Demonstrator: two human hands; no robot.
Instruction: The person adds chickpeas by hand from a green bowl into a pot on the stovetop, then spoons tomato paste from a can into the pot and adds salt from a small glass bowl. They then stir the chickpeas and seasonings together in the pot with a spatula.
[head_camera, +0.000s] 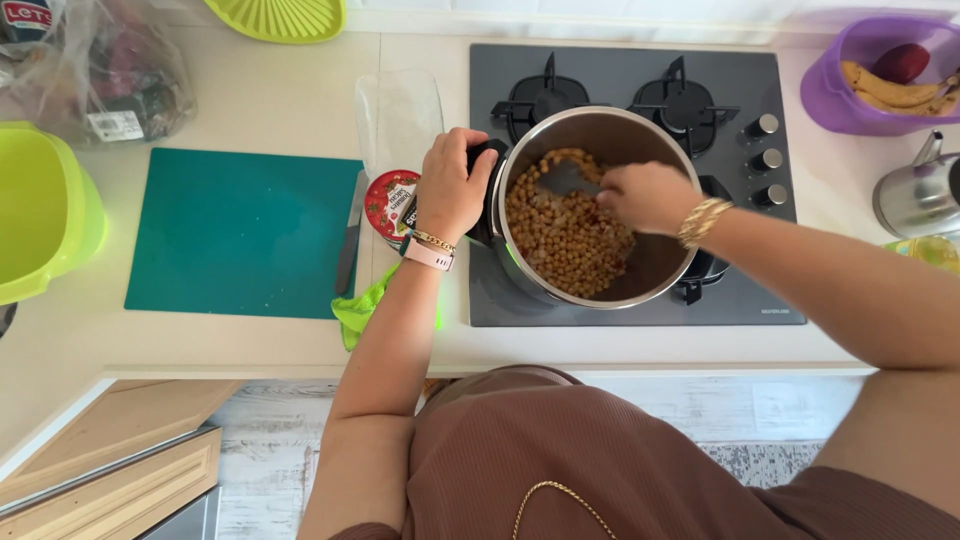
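Note:
A steel pot (640, 128) stands on the black gas hob (620, 70), filled across its left half with chickpeas (565, 235). My left hand (452, 185) grips the pot's black side handle (487, 170). My right hand (648, 196) reaches into the pot from the right and holds a grey spatula (565, 178), whose blade lies on the chickpeas near the far wall.
A teal cutting board (240, 230) lies left of the hob with a knife (348, 240) along its right edge. A red-lidded tub (390, 200) and a green cloth (358, 312) sit beside it. A purple bowl of bananas (885, 85), a kettle (915, 195) and a green bowl (40, 210) stand at the sides.

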